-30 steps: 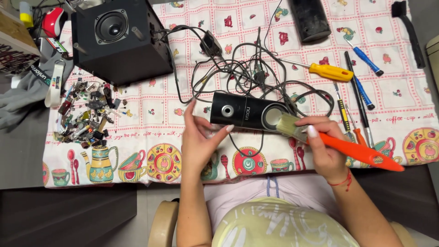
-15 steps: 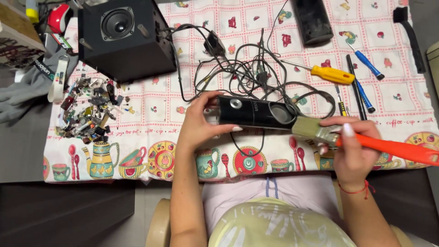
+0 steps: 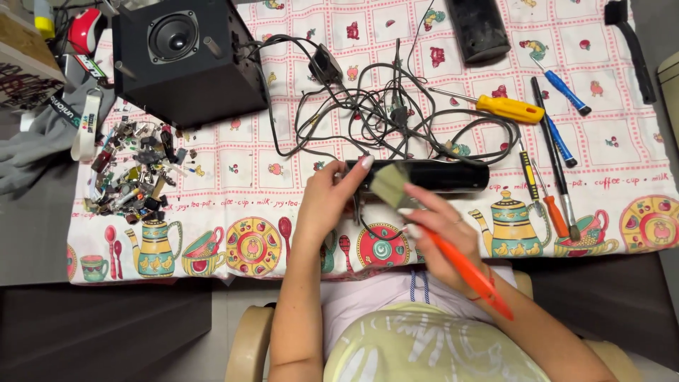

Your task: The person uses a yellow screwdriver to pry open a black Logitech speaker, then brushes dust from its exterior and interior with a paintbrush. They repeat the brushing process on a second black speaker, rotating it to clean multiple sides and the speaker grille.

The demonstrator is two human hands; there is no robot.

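A long black speaker unit [image 3: 445, 175] lies on its side across the middle of the patterned tablecloth [image 3: 283, 152]. My left hand [image 3: 329, 198] grips its left end, fingers over the top edge. My right hand [image 3: 442, 230] holds a paintbrush [image 3: 438, 233] with an orange handle; its pale bristles rest against the speaker unit's left part. The handle points down to the right, over my lap. A tangle of black cables [image 3: 396, 113] runs from behind the unit.
A black cube speaker [image 3: 187, 56] stands at the back left. A pile of small electronic parts [image 3: 134, 177] lies left. Screwdrivers, one yellow [image 3: 506, 107], others blue [image 3: 562, 88] and orange [image 3: 555, 212], lie right. A black box [image 3: 479, 28] sits at the far edge.
The speaker unit was turned onto its side, so its round front openings no longer show. My right hand swung the brush leftward, with the handle now pointing down-right instead of right.
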